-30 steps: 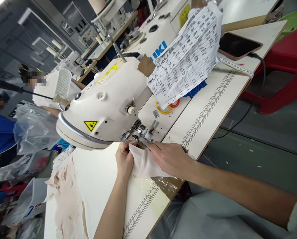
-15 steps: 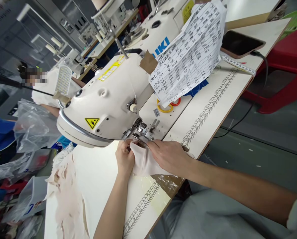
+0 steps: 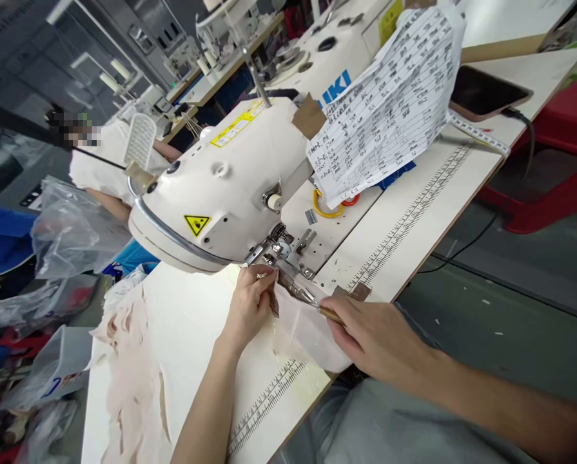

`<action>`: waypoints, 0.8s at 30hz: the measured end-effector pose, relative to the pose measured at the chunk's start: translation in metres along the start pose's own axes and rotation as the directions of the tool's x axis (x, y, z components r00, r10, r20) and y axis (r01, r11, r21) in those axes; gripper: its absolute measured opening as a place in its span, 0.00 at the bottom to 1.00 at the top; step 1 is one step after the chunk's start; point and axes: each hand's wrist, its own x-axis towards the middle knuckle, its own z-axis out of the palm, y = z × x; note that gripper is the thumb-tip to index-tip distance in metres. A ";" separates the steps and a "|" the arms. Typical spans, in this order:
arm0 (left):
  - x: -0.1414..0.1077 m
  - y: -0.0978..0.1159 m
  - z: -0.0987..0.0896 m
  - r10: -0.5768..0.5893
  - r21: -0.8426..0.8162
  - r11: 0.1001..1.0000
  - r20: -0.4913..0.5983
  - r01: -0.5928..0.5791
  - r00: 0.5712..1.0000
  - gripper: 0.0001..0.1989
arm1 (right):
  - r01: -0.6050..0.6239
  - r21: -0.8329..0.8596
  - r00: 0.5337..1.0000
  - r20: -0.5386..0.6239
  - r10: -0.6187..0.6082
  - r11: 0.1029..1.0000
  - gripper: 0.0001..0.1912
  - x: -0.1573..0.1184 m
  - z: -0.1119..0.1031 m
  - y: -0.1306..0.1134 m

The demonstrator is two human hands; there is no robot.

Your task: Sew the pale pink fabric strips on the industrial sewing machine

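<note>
Beside the presser foot of the white sewing machine, my left hand is closed, its fingertips pinching the edge of a pale pink piece of fabric. A brown strip runs along that fabric's upper edge. My right hand is wrapped round a slim tool with a metal tip and a brownish handle. The tip points toward the presser foot and lies over the fabric's edge. What kind of tool it is I cannot make out. Fingers partly hide the fabric near the needle.
A handwritten sheet hangs by the machine, above yellow-handled scissors. A phone lies at the table's far right. Printed rulers run along the front edge. Pale fabric pieces lie at left. Another person sits behind the machine.
My right hand has moved back from the needle area, toward the table's front edge, and the tool now shows in it. The fabric has spread out nearer me. My left hand still pinches it.
</note>
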 end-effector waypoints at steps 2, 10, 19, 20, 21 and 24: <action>-0.001 0.007 -0.001 0.003 0.046 0.999 0.031 -0.005 1.000 0.25 | -0.009 0.112 1.000 -0.014 0.011 0.994 0.09 -0.020 -0.006 0.004; -0.004 0.042 0.019 -0.115 0.271 0.955 -0.031 0.119 0.993 0.17 | 0.059 0.086 0.998 -0.026 -0.057 0.995 0.10 -0.041 -0.019 0.017; -0.019 0.039 0.022 -0.090 0.242 0.965 -0.062 0.102 0.994 0.21 | 0.166 -0.096 0.979 -0.106 -0.176 0.981 0.12 -0.036 -0.016 0.017; -0.019 0.039 0.022 -0.098 0.248 0.962 -0.059 0.110 0.993 0.21 | 0.172 -0.113 0.977 -0.108 -0.185 0.978 0.13 -0.035 -0.016 0.017; -0.019 0.040 0.022 -0.103 0.256 0.960 -0.060 0.115 0.993 0.21 | 0.180 -0.131 0.975 -0.111 -0.195 0.975 0.13 -0.035 -0.016 0.016; -0.017 0.042 0.023 -0.117 0.273 0.953 -0.054 0.127 0.992 0.21 | 0.200 -0.187 0.970 -0.105 -0.221 0.962 0.14 -0.031 -0.017 0.014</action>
